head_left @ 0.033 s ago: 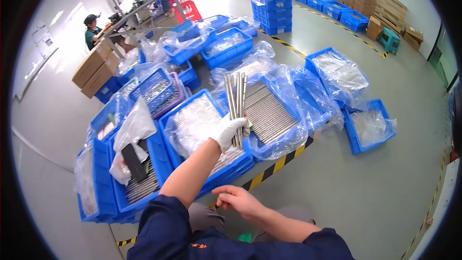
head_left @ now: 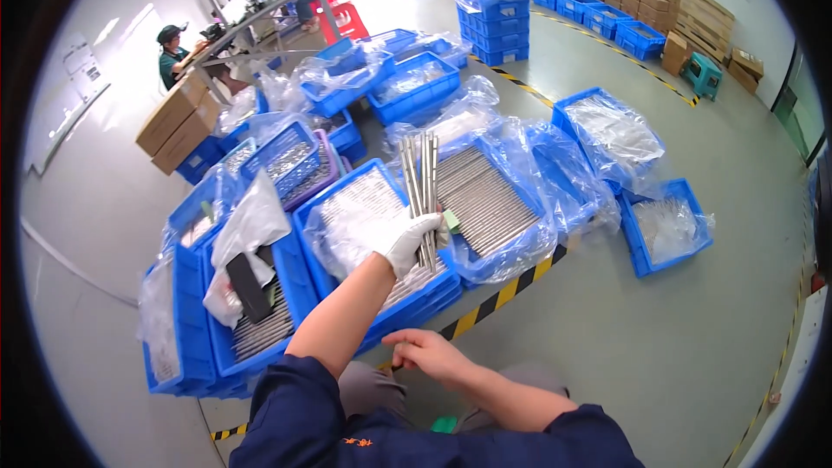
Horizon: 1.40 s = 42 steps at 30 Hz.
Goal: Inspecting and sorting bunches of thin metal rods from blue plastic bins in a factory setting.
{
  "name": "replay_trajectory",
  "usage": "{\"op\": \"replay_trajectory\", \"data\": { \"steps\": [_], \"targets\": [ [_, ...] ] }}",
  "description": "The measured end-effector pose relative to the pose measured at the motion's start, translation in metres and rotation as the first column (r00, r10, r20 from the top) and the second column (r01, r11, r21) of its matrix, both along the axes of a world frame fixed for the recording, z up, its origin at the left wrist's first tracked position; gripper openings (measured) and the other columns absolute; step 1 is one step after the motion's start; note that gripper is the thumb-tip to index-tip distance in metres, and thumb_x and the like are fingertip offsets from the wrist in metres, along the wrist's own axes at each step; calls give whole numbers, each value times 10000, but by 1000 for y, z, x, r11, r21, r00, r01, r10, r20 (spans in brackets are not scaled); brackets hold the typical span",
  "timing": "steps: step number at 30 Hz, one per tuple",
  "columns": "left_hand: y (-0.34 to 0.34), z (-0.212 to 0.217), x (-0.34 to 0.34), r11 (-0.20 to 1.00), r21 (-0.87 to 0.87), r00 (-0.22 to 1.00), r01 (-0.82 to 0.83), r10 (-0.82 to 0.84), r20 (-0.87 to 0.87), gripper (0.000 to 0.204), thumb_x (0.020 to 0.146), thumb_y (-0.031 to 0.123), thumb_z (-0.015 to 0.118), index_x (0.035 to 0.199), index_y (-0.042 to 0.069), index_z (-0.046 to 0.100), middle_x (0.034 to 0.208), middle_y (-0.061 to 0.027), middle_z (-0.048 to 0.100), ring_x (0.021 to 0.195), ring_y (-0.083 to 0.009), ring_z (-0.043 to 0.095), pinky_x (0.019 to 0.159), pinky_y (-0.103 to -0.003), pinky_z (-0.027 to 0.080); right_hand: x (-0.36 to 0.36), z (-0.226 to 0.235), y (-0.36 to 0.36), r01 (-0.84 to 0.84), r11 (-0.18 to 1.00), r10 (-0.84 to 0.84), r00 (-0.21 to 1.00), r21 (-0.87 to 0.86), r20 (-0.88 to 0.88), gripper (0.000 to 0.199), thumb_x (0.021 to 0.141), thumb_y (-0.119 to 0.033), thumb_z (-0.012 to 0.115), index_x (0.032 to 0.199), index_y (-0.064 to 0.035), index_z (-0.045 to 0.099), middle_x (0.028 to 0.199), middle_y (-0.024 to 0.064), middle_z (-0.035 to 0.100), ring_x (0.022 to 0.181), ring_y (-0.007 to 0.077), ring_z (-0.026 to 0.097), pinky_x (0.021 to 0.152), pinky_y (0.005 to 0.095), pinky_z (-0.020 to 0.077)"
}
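Note:
My left hand [head_left: 411, 243], in a white glove, is closed around a bundle of slim metal rods [head_left: 419, 169] that stands up steeply from the fist. It is over the seam between two blue crates. To its right, a plastic-lined blue crate [head_left: 544, 230] holds rows of similar rods [head_left: 485, 195]. A small pale green piece [head_left: 451, 222] shows right beside the gloved fingers. Below, in front of my lap, my bare right hand [head_left: 433, 358] has its index finger stretched left and apart from the thumb; no held thing shows in it.
At left, a crate of rods carries a black block [head_left: 248, 288] and a white plastic bag [head_left: 247, 225]. Bagged crates [head_left: 412, 87] and cartons [head_left: 178, 121] stand farther back. Another crate [head_left: 637, 243] sits on the floor at right. Striped tape [head_left: 503, 296] marks the floor. Co-workers [head_left: 171, 56] are at benches behind.
The view has shifted slightly, so the crates at left sit a little farther right. More of the green piece shows beside my left hand. Both hands keep nearly the same pose.

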State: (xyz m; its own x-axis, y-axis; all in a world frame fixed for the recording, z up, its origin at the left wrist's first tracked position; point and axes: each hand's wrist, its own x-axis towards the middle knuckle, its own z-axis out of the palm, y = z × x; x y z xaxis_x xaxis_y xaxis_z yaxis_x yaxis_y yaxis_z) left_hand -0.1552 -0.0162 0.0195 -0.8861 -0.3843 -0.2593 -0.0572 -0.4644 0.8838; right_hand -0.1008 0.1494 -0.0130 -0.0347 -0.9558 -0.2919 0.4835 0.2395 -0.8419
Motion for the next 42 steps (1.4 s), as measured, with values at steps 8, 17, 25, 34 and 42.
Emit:
{"op": "replay_trajectory", "data": {
  "steps": [8, 17, 25, 34, 42],
  "targets": [
    [11, 18, 158, 938, -214, 962, -274, 265, -74, 241, 749, 117, 562, 950, 43, 454, 748, -41, 507, 616, -121, 507, 542, -251, 438, 87, -70, -6, -121, 987, 153, 567, 102, -809, 354, 732, -173, 400, 1042, -120, 564, 1003, 138, 565, 941, 295, 527, 813, 362, 408],
    [18, -39, 252, 876, -328, 935, -353, 340, -98, 223, 776, 74, 555, 942, 37, 409, 651, -44, 496, 528, -125, 508, 484, -247, 430, 91, -59, 58, 62, 964, 54, 907, 260, -417, 208, 792, -77, 431, 928, -32, 581, 646, 31, 542, 524, 81, 456, 493, 210, 381],
    [17, -45, 260, 911, -222, 934, -347, 315, -166, 253, 778, 99, 573, 959, 42, 406, 674, -40, 498, 551, -122, 513, 506, -249, 444, 98, -56, 52, 121, 971, -36, 927, 207, -374, 210, 813, -67, 431, 996, -4, 514, 701, 33, 550, 553, 78, 455, 521, 204, 386],
    [23, -43, 269, 913, -353, 973, -205, 229, 25, 161, 762, 108, 566, 866, 52, 457, 642, -28, 504, 521, -105, 489, 473, -233, 401, 74, -14, 31, 124, 988, -83, 928, 91, -364, 214, 819, -94, 490, 1008, -5, 448, 880, 98, 599, 674, 92, 533, 649, 218, 448],
    [27, 13, 195, 989, -132, 995, -72, 62, -79, 152, 793, 184, 526, 797, 32, 524, 591, -26, 504, 493, -90, 470, 445, -210, 362, -25, 49, -4, 530, 772, -628, 719, -351, -297, 163, 834, -151, 506, 951, -37, 517, 682, 34, 556, 587, 77, 481, 561, 196, 397]
  ]
}}
